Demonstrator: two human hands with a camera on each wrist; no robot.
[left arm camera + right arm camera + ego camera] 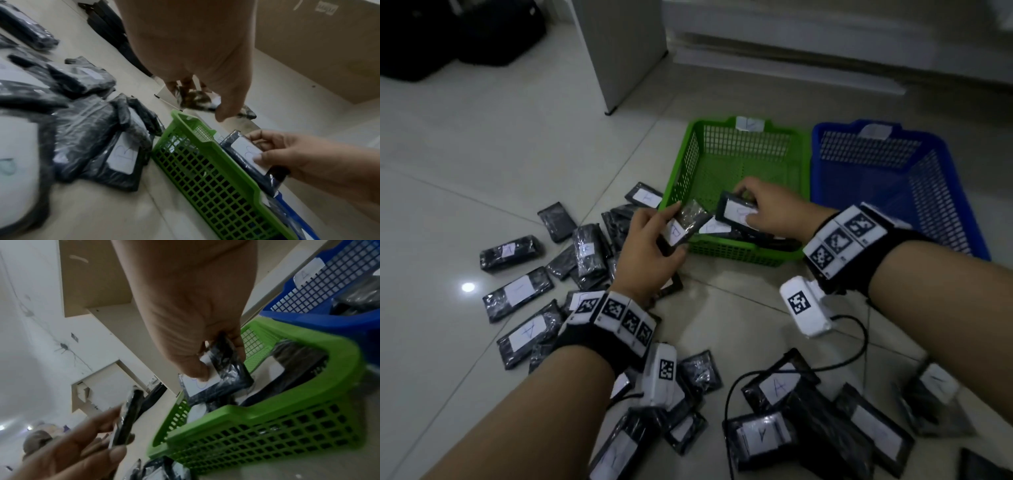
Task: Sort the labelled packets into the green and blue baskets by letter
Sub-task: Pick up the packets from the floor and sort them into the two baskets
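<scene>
The blue basket (893,137) sits at your one o'clock, touching the green basket (739,255) at twelve, which already has packets (756,236) in its near end. Loose packets (517,291) litter the floor (482,137) from nine round to four o'clock. Your right hand (774,209) pinches a B-labelled packet (736,209) over the green basket; your left hand (650,253), fingers curled, grips another packet (683,226) at its near-left corner.
</scene>
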